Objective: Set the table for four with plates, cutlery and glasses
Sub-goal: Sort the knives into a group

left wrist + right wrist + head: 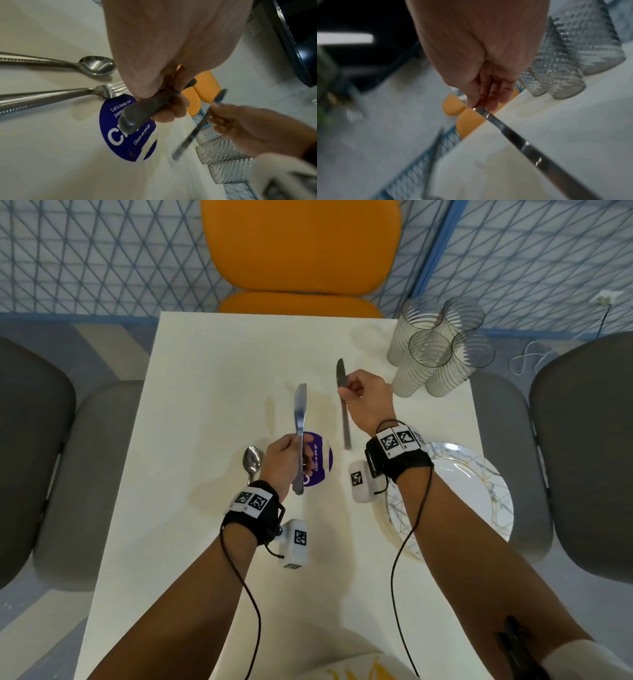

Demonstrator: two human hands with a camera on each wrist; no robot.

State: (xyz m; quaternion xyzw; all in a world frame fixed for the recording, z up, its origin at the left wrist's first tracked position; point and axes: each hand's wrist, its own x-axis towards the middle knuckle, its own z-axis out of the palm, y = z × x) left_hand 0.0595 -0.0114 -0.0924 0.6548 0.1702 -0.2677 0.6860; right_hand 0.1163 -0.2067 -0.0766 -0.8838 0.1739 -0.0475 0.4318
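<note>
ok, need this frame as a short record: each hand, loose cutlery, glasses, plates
left hand: left hand holds a knife by the handle, blade pointing away
right hand: right hand holds a second knife, grip near the blade
loose cutlery: spoon and fork lying on the table
glasses: four glasses clustered at the far right corner
plates: stack of plates at the right edge

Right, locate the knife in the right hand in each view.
Head: the knife in the right hand is right of centre, blade pointing at the orange chair.
Left wrist: knife lower right, blurred.
Right wrist: knife runs diagonally to the bottom right.
Shared landmark: the orange chair.
</note>
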